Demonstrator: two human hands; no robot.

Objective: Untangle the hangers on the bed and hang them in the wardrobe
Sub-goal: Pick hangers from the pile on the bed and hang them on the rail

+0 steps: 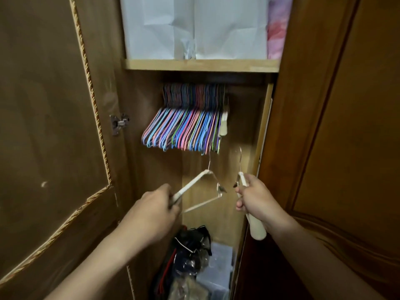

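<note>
Wardrobe stands open, doors swung out either side; under its shelf a packed row of coloured hangers fills the rail's left and middle (hooks lost in shadow). Below them, the left hand grips a white hanger by one arm, and the right hand grips a second white hanger near the wardrobe's right edge

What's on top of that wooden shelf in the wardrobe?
On the shelf stand white paper bags, with pink patterned fabric squeezed in at the right. Anything behind or inside the bags is hidden.
</note>
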